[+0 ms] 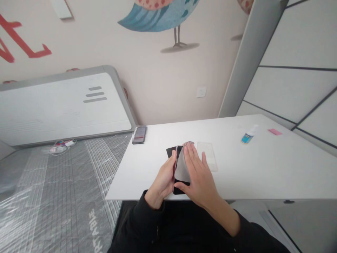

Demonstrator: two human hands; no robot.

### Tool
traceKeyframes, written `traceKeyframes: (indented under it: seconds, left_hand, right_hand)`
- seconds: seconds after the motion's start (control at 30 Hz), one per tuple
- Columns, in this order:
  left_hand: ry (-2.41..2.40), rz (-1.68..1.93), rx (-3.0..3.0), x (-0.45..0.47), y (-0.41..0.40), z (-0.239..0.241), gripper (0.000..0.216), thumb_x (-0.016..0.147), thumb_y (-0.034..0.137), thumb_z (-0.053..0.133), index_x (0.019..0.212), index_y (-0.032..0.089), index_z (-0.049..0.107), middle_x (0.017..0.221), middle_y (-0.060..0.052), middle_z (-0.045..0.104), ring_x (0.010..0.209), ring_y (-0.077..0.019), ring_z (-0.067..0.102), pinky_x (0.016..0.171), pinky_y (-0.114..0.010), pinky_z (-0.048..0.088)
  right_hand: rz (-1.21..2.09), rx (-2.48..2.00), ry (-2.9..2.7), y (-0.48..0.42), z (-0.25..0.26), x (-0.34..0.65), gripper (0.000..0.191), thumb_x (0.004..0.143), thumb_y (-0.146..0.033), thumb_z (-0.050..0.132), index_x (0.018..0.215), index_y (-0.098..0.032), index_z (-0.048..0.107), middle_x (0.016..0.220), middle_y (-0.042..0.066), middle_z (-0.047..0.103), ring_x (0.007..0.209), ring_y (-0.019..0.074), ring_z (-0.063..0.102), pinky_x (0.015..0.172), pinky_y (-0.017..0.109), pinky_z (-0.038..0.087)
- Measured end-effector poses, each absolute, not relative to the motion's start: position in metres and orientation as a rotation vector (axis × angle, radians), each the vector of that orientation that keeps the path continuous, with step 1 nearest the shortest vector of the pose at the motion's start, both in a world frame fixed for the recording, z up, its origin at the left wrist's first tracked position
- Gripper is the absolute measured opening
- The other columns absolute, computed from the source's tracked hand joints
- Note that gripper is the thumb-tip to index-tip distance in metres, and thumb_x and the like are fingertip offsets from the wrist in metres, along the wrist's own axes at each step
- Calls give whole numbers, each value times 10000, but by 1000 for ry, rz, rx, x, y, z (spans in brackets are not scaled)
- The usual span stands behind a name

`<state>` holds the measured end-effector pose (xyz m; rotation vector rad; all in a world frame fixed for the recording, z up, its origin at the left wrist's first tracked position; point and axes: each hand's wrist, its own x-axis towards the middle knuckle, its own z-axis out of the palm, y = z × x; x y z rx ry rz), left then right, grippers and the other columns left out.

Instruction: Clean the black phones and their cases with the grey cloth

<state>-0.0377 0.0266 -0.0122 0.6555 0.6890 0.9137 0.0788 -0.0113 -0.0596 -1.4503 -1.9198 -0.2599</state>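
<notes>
My left hand (164, 179) grips a black phone (177, 165) by its left edge, just above the front edge of the white table (263, 168). My right hand (200, 175) presses a grey cloth or film sheet (182, 168) against the phone's screen, thumb under it and fingers stretched over the top. A second dark flat item (170, 151) lies just behind the phone. A clear phone case (207, 154) lies on the table right of my right hand.
A small spray bottle with a blue label (247, 136) and a pink slip (275, 131) sit at the far right of the table. A small blurred box (139, 135) rests at the table's far left corner. A plastic-wrapped mattress (58, 186) and a white panel (63, 105) are to the left.
</notes>
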Motion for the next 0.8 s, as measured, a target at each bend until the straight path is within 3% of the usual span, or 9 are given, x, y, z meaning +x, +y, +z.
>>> traceKeyframes:
  seconds: [0.2,0.3,0.43,0.63,0.8]
  left_hand:
    - [631,981,640,-36,31,-14,343,1026,376,492,1223,217,724,1385,-44,660,1327,-195,574,1164,-283,387]
    - [582,936,538,-41,37,-8,427,1030,456,448,1381,271,608,1253,-83,719,1088,-208,705,1037,-371,517]
    - [553,1028,532,-52,45,1,474,1046,490,365,1480,334,477,1121,-76,741,893,-182,732,866,-355,583]
    - [560,947,539,-55,40,2,501,1050,484,351,1476,267,501,1178,-99,739,1028,-196,724,1045,-363,501]
    - [630,912,582,-46,28,-10,437,1027,459,458,1307,202,674,1330,-93,692,1273,-231,622,1180,-349,380]
  right_hand:
    - [-212,-1298,-2044,-11,-51,67,983,949,-764,264,1607,-44,141,1635,208,292,1534,351,245,1219,592,211]
    - [-202,-1223,-2146,-25,-58,63,991,935,-762,355,1599,-45,188,1620,196,333,1522,339,281,1234,569,201]
    - [-238,-1227,-2241,-47,-74,60,972,943,-747,371,1606,-66,168,1628,164,324,1519,291,299,1218,511,261]
    - [-287,-1428,-2090,-43,-78,70,935,978,-724,212,1615,-55,68,1624,198,318,1514,337,301,1156,568,309]
    - [-288,-1483,-1955,-20,-64,76,937,970,-737,146,1615,-59,93,1645,208,259,1529,350,259,1166,589,284]
